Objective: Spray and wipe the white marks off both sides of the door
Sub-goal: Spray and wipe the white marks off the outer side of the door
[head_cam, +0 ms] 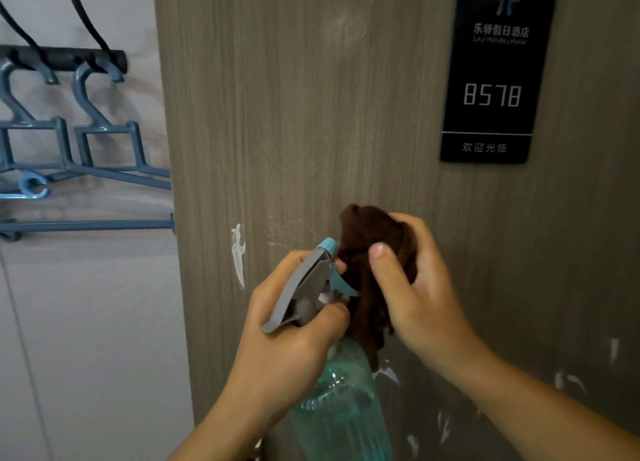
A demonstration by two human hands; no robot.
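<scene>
A: Door [311, 131] fills the view, upright. Left hand [294, 325] grips the spray bottle [337, 408], finger on the trigger, nozzle aimed at the brown cloth [367, 280] bunched in the right hand [415, 287].

B: Nearest mark?

A: Long white smear [238, 256], just left of the nozzle, running vertically; more marks lower right.

B: Writing?

A: Black sign [495, 79]: "8578", "Holiday Hotel", Chinese characters.

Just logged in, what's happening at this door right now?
A person faces the grey door. The left hand grips a spray bottle, finger on its trigger; the right hand holds a bunched brown cloth by the nozzle. White marks remain on the door, left of the bottle and lower right.
</scene>
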